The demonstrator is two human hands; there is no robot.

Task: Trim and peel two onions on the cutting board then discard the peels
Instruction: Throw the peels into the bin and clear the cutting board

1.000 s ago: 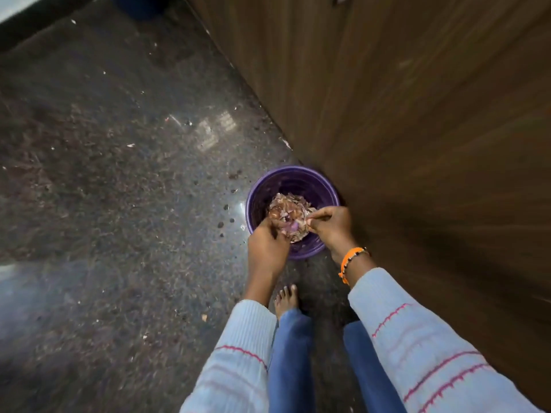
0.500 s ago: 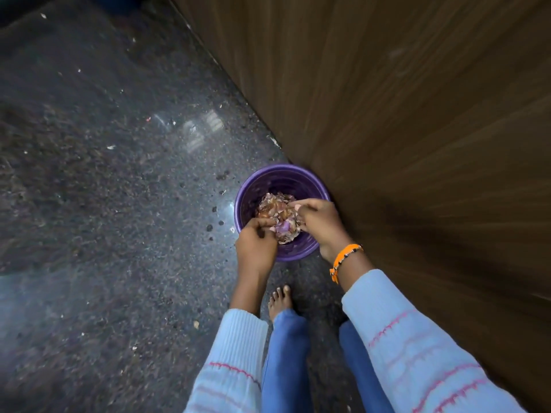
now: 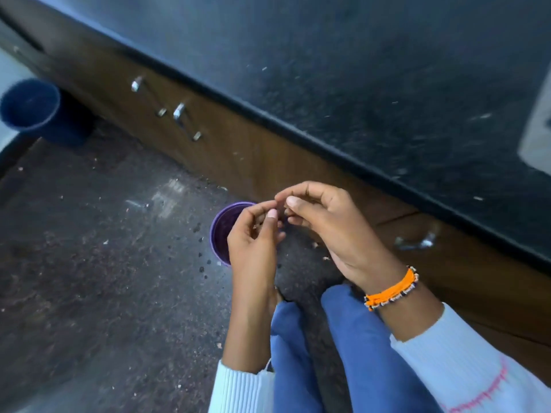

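A small purple bin stands on the dark speckled floor at the foot of the wooden cabinets. Its inside looks dark, and no peels show in it from here. My left hand hovers above the bin's right side and hides part of it. My right hand, with an orange bracelet at the wrist, is just to its right. The fingertips of both hands meet, loosely curled, with nothing visible between them. Onions and cutting board are out of view.
A black countertop runs diagonally above wooden cabinet doors with metal handles. A dark blue bucket stands on the floor at far left. A white object sits at the counter's right edge. Small scraps dot the floor.
Both hands held a clump of peels over the purple bin; now they are lifted, empty, fingertips together. The view has swung up and shows the countertop.
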